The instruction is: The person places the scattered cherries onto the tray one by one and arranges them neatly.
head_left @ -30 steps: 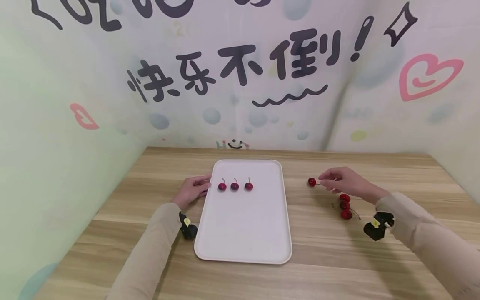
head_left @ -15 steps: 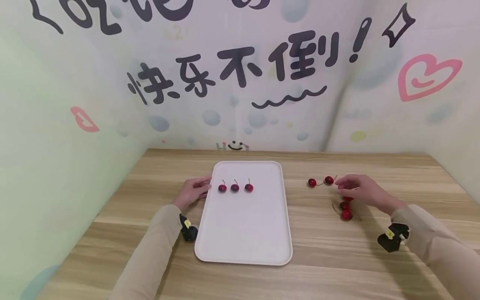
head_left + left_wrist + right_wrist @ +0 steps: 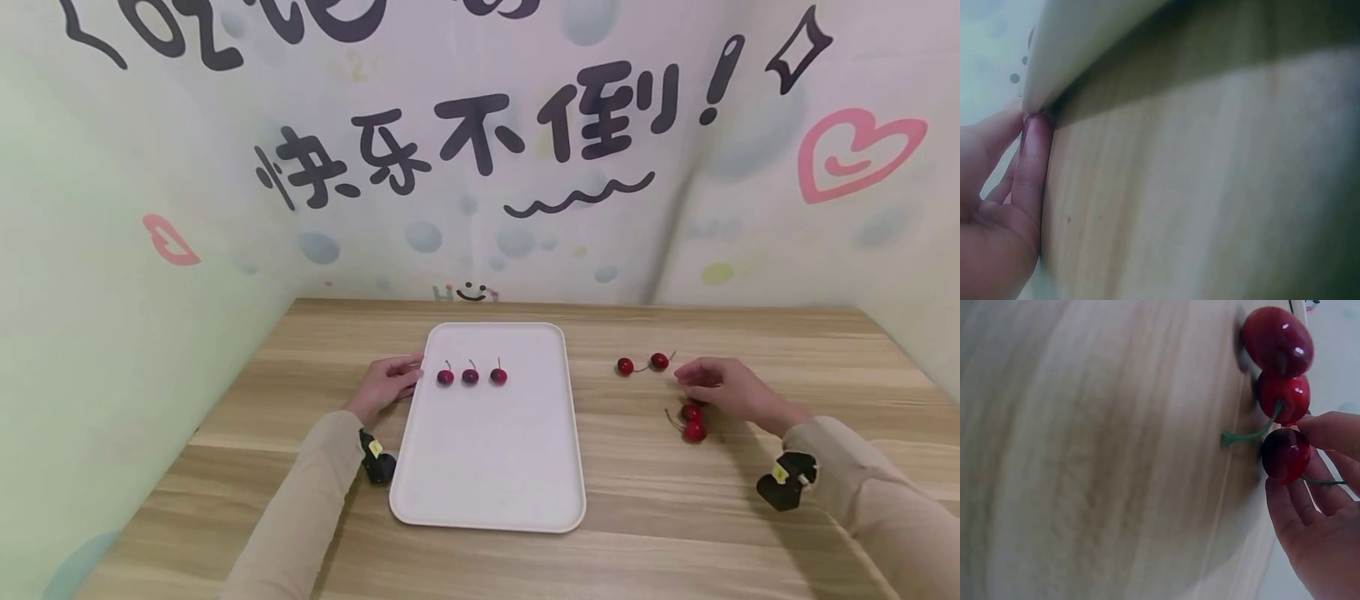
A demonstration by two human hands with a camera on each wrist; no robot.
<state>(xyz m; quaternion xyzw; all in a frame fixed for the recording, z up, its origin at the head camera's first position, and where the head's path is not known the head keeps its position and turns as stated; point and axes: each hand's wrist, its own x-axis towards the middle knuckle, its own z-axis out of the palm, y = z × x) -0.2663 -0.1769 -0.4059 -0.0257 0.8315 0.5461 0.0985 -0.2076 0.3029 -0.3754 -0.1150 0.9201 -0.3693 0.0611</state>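
My left hand [image 3: 386, 385] grips the left rim of the white tray [image 3: 487, 467], with a finger under the edge in the left wrist view. Over a short line of cherries on the table, my right hand [image 3: 731, 390] has its thumb and fingers around one dark red cherry [image 3: 1286, 455], mostly covered from above. Its green stem points toward the palm. Two more cherries, one glossy red [image 3: 694, 431] and one just behind it [image 3: 691, 413], lie right beside that hand. Three cherries with upright stems, among them a middle one [image 3: 470, 377], stand in a row on the tray.
Two loose cherries, a left one [image 3: 625, 367] and a right one [image 3: 659, 361], lie on the wooden table [image 3: 637, 500] between tray and right hand. A printed cloth wall [image 3: 465, 242] stands along the table's back edge.
My right hand has moved right and slightly nearer, away from the cherries behind, uncovering the right one of that pair, and come to the line of cherries. The left hand stays at the tray.
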